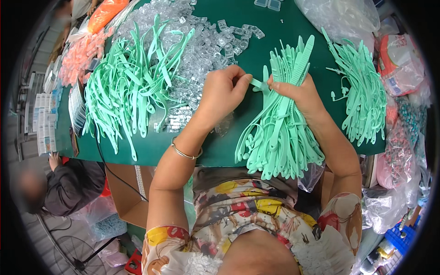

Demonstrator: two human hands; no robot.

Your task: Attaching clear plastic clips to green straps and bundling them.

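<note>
My right hand (300, 95) is wrapped round a thick bundle of mint-green rubbery straps (284, 137). Their ribbed ends stick up above the fist, and the looped ends fan out below toward the table's front edge. My left hand (222, 94) pinches the end of one mint-green strap (257, 84) between thumb and fingertips, at the left side of the bundle. That strap stretches sideways between the two hands; its other end is hidden among the rest. To the left lies a loose heap of the same straps (121, 87). Clear plastic buckles (197, 59) are piled behind my left hand.
Another strap heap (362, 91) lies at the right. Orange pieces (85, 57) sit far left, and a clear plastic bag (341, 18) at the back right. Bagged goods (398, 151) crowd the right side of the green table (275, 20). A person in dark sleeves (75, 188) and a fan (75, 259) are at left.
</note>
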